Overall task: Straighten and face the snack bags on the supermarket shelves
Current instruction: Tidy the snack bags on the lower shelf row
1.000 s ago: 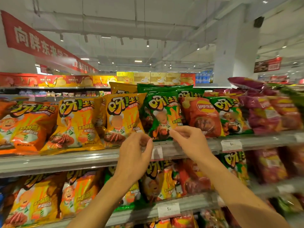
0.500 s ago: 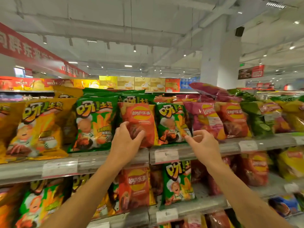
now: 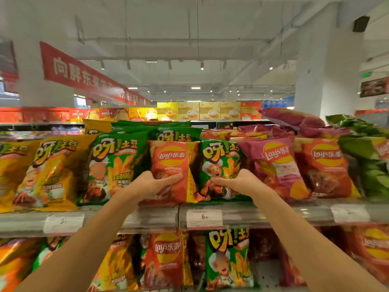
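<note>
Two hands: left hand [image 3: 152,183] grips red Lay's bag [image 3: 171,165]; right hand [image 3: 237,182] grips green fries bag [image 3: 221,163].
Bags: glossy, upright, fronts outward, side by side on upper shelf [image 3: 252,213].

Head camera faces the shelf [image 3: 252,213] close, tilted slightly upward.

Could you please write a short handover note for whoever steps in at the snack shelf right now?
Left hand: grips the red chip bag on the upper shelf, thumb across its front.
Right hand: holds the lower part of the green snack bag just right of it.
Both bags stand upright, labels forward.
Done: yellow bags and the green bag to the left face out.
Left: the purple bag leans, more bags lie piled on top at the right; the lower shelf is not yet touched.
</note>
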`<state>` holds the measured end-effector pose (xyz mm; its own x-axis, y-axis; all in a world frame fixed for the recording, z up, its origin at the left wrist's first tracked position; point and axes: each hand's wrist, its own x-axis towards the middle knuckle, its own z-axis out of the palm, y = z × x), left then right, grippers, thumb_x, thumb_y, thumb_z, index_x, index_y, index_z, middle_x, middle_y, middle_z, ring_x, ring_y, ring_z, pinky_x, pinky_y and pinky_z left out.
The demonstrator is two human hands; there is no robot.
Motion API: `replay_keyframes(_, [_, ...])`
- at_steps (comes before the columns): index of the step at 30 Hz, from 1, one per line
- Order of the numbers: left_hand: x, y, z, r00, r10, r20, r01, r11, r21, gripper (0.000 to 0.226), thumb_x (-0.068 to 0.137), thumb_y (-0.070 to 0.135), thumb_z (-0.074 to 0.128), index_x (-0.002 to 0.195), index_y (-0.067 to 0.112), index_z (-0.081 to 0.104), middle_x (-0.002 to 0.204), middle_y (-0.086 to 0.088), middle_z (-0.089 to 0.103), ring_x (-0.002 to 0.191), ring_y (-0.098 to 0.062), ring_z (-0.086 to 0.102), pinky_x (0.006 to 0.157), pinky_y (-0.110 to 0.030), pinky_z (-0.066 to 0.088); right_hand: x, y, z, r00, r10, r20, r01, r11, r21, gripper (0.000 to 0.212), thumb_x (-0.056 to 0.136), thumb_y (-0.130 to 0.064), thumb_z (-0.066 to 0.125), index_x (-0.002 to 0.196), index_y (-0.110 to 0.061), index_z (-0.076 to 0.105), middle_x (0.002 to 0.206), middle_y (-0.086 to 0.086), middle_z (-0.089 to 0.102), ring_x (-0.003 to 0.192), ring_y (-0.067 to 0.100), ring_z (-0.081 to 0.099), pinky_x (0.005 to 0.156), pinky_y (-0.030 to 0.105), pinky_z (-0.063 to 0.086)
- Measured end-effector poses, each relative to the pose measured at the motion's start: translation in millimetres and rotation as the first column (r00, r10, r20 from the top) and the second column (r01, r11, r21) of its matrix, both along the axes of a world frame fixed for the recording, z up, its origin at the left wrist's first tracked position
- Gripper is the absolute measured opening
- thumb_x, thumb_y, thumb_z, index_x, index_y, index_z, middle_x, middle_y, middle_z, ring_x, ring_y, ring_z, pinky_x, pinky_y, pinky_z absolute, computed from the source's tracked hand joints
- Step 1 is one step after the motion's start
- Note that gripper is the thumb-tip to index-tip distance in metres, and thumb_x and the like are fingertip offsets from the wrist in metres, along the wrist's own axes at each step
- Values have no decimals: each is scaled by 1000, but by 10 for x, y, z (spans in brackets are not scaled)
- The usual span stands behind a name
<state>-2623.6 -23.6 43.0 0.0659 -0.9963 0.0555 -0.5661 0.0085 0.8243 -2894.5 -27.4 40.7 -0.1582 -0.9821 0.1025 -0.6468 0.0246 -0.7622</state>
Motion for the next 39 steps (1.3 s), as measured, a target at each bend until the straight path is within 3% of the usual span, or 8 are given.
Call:
replay_keyframes(4, [20,-59,-90,993,-19,-113,16,999,-28,104,32,82,81,112,20,60,104,4,71,96,-18,67,87,-38,52,-20,-93,-63,995,51,90,-46,997,-58,78,72,-59,83,112,3,56,61,-5,48,55,10,46,49,22,38])
replay_keyframes(9, [17,-45,-107,970,-42,-239,15,994,-111,81,41,68,85,105,22,65,94,5,76,90,-17,72,77,-32,54,-103,-108,-76,972,137,192,-114,986,-126,49,72,-49,87,69,-20,49,54,-7,46,53,11,44,59,28,37])
replay_keyframes(14, [93,-32,-107,958,-56,-282,25,993,-113,93,42,69,87,117,21,60,104,0,76,95,-22,73,95,-46,54,-201,-25,-46,933,215,289,-176,972,-155,48,72,-45,88,96,-7,71,77,7,65,76,18,57,69,29,44])
replay_keyframes(19, [172,16,-2,955,-99,-280,74,992,-98,80,46,65,86,110,24,62,91,3,78,83,-17,76,80,-38,58,-290,45,-47,889,317,332,-268,945,-185,43,76,-47,84,112,-24,76,102,-8,78,103,13,69,82,28,49])
replay_keyframes(28, [36,63,-76,958,-74,-277,18,980,-200,63,47,61,86,95,31,56,89,14,72,83,-7,69,59,-21,49,-229,350,120,833,463,304,-395,881,-260,34,82,-41,80,113,-29,74,105,-12,78,95,1,71,78,20,49])
replay_keyframes(31, [-136,74,-90,951,-104,-293,29,968,-250,79,45,61,87,110,28,57,101,10,71,94,-12,68,78,-32,57,-257,487,200,847,441,295,-360,886,-292,33,80,-42,82,108,-25,75,103,-7,79,99,11,73,89,30,54])
replay_keyframes(35, [-534,56,-70,946,-171,-276,89,954,-286,106,34,69,87,126,25,58,113,3,71,106,-21,66,98,-46,53,-475,691,308,906,294,305,-172,913,-369,32,73,-46,86,95,-26,76,89,-14,78,84,2,72,66,15,50])
replay_keyframes(39, [-973,-44,-84,942,-207,-266,138,956,-258,104,42,64,88,131,21,52,113,5,67,105,-17,62,90,-37,53,-807,879,333,947,142,287,-2,899,-438,26,74,-42,86,89,-26,73,73,-18,75,70,-5,68,54,12,47])
